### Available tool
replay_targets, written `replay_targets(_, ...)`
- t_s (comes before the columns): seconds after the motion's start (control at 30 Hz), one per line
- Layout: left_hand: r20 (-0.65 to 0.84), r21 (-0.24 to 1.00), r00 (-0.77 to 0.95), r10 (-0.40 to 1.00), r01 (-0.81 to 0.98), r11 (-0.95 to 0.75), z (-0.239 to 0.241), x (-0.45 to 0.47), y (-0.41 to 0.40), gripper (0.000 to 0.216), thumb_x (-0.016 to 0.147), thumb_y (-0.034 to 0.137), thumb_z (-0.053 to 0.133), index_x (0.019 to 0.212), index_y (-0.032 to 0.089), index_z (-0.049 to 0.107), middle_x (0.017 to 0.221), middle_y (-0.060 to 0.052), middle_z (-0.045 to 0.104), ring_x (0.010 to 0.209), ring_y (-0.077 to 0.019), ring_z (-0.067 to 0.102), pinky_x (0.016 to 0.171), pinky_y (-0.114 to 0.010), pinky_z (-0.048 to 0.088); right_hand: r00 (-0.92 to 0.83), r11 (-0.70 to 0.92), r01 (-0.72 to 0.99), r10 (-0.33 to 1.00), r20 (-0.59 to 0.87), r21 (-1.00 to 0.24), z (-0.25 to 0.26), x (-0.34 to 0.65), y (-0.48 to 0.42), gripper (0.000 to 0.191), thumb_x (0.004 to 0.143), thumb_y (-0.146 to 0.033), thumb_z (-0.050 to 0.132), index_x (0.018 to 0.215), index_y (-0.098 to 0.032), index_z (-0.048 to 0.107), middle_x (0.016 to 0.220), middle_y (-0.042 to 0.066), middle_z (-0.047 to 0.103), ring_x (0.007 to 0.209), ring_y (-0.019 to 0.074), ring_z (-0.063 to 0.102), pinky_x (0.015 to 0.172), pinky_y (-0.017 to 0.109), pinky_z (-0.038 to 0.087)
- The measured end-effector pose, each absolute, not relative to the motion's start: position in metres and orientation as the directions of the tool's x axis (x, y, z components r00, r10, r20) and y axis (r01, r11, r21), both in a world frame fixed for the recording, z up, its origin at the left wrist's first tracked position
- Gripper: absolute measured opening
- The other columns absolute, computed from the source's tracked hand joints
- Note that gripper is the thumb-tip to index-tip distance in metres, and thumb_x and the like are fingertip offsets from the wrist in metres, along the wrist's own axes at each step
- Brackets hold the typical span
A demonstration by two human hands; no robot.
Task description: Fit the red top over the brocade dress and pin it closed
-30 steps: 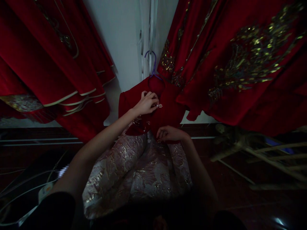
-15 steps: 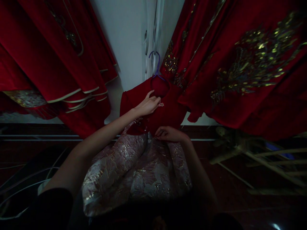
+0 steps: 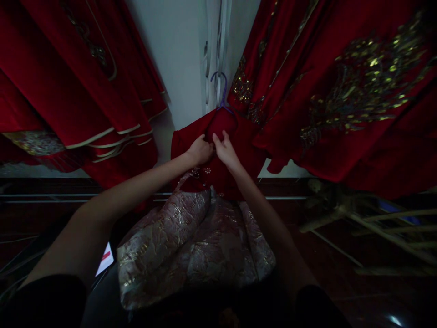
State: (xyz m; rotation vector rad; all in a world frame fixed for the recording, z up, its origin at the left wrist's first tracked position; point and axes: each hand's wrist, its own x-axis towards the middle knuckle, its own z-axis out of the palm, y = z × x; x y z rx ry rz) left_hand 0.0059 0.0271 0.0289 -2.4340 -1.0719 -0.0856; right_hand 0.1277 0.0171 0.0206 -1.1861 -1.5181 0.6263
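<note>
A dark red dress point(image 3: 244, 152) with a pale gold brocade skirt point(image 3: 201, 241) hangs on a purple hanger point(image 3: 220, 89) from a white rail on the wall. Both my hands are up at its collar, side by side. My left hand point(image 3: 201, 150) has its fingers curled onto the red fabric just below the neck. Touching it on the right, my right hand point(image 3: 225, 149) pinches the same spot at the neckline. A small jewelled clasp point(image 3: 206, 171) shows lower down on the bodice.
Red garments with cream piping point(image 3: 85, 100) hang at the left. A red gown with gold sequin embroidery point(image 3: 348, 82) hangs at the right. A pale wooden frame point(image 3: 372, 223) stands low at the right on the dark floor. White cables lie at lower left.
My right hand rose from the waist of the dress to the collar and now meets my left hand. My left hand shifted slightly up and left.
</note>
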Motion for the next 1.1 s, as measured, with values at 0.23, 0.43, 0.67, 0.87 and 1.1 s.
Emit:
replay_targets(0.23,0.237,-0.324,0.544,0.805,0.825,-0.463,0.029,-0.06,0.045,0.024,0.076,0.024,0.051,0.073,0.019,0.074,0.072,-0.011,0.071,0.108,-0.0325,0.059,0.106,-0.049,0.026,0.275,0.198,0.726,0.795,0.541,-0.659,-0.001,0.162,0.03,0.067,0.096,-0.04,0.022,0.143,0.007,0.02,0.148,0.033,0.028,0.142,0.0362,0.024,0.113,0.058,0.019)
replay_targets(0.43,0.43,-0.045,0.415,0.802,0.897,-0.44,0.044,-0.078,0.076,0.038,0.08,0.041,0.047,0.096,0.018,0.073,0.088,-0.013,0.068,0.124,-0.0341,0.047,0.113,-0.053,0.014,0.258,0.004,0.918,0.753,0.606,-0.396,0.017,0.209,0.056,0.045,0.089,-0.013,0.028,0.127,0.003,0.046,0.125,0.031,0.053,0.125,0.0354,0.045,0.105,0.057,0.029)
replay_targets(0.67,0.378,-0.251,0.541,0.751,0.841,-0.479,0.048,-0.083,0.066,0.042,0.083,0.032,0.039,0.112,0.014,0.065,0.086,-0.012,0.066,0.112,-0.0304,0.055,0.112,-0.047,0.022,0.201,-0.078,0.972,0.764,0.613,-0.222,0.026,0.239,0.083,0.046,0.09,-0.008,0.025,0.124,0.002,0.054,0.13,0.026,0.053,0.126,0.0314,0.044,0.107,0.049,0.028)
replay_targets(0.87,0.334,-0.32,0.561,0.757,0.823,-0.469,0.057,-0.089,0.054,0.035,0.079,0.013,0.042,0.104,0.009,0.065,0.088,-0.015,0.065,0.108,-0.0291,0.055,0.111,-0.044,0.022,0.132,-0.089,0.99,0.826,0.548,-0.105,0.046,0.25,0.094,0.036,0.089,-0.012,0.037,0.107,0.0,0.065,0.112,0.024,0.064,0.114,0.0297,0.053,0.101,0.042,0.036)
replay_targets(1.1,0.272,-0.449,0.609,0.745,0.765,-0.462,0.068,-0.087,0.043,0.03,0.082,0.013,0.043,0.103,0.012,0.064,0.088,-0.012,0.065,0.105,-0.0267,0.055,0.107,-0.044,0.025,0.107,-0.116,0.993,0.849,0.517,-0.016,0.053,0.251,0.085,0.037,0.09,-0.003,0.033,0.113,0.003,0.061,0.115,0.027,0.063,0.119,0.031,0.053,0.098,0.045,0.039)
